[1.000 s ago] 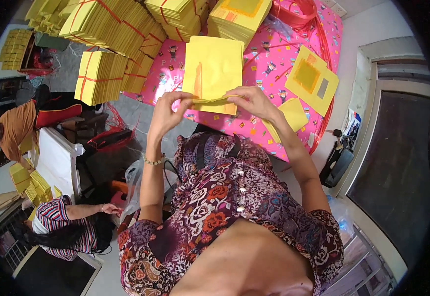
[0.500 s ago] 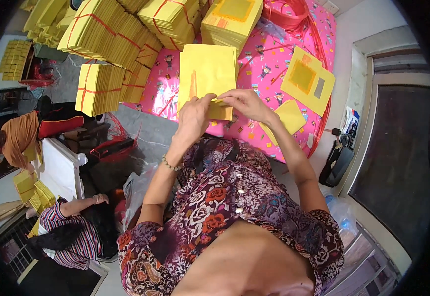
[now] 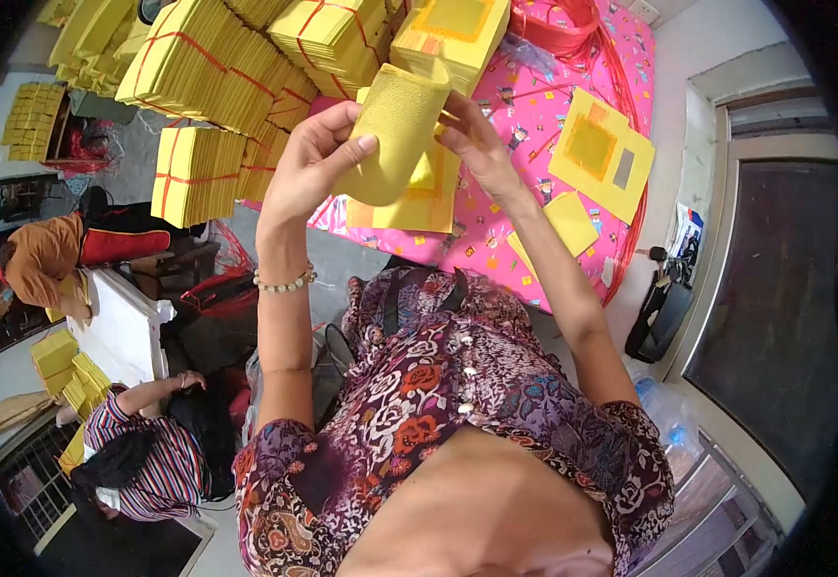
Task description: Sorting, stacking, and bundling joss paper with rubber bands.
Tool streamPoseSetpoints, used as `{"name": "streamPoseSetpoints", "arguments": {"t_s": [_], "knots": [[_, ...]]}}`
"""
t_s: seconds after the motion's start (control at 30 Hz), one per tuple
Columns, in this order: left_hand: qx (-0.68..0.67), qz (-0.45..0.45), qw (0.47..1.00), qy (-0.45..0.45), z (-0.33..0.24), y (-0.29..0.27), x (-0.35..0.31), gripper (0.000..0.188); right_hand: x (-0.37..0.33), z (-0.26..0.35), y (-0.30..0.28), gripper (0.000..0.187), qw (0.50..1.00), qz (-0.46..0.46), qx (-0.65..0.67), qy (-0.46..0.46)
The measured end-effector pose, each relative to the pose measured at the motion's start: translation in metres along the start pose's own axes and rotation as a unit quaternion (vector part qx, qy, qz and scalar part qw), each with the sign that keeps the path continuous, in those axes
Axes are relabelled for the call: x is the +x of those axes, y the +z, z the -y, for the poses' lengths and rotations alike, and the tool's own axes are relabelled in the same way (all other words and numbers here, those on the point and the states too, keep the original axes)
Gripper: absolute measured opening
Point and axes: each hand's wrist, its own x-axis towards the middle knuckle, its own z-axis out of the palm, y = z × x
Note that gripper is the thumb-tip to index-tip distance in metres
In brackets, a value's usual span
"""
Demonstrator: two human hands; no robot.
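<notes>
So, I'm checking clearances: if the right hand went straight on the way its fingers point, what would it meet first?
Most likely the curved yellow paper: the right hand points toward its right edge, fingertips at or very near it. Depth there is unclear.

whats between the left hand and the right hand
In the head view, a curved piece of yellow paper lies between the left hand and the right hand.
</notes>
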Motion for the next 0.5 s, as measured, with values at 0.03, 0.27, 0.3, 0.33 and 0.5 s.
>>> {"name": "streamPoseSetpoints", "arguments": {"t_s": [0.03, 0.27, 0.3, 0.33, 0.5], "knots": [[0.002, -0.001, 1.0, 0.002, 0.002, 0.002, 0.0, 0.023, -0.001, 0.002, 0.002, 0.074, 1.0, 0.002, 0.0, -0.002], [-0.27, 0.072, 0.959, -0.052, 0.038, 0.019, 0.001, 0.043, -0.029, 0.018, 0.015, 0.094, 0.982, 0.069, 0.172, 0.047], [-0.285, 0.06, 0.955, -0.055, 0.042, 0.024, 0.0, 0.043, -0.036, 0.02, 0.014, 0.093, 0.982, 0.075, 0.161, 0.066], [-0.298, 0.048, 0.952, -0.058, 0.046, 0.028, -0.001, 0.042, -0.041, 0.022, 0.013, 0.083, 0.986, 0.058, 0.138, 0.076], [-0.179, -0.058, 0.982, -0.03, 0.061, 0.042, -0.011, 0.032, -0.052, 0.032, 0.02, 0.066, 0.994, 0.021, 0.09, 0.064]]}}
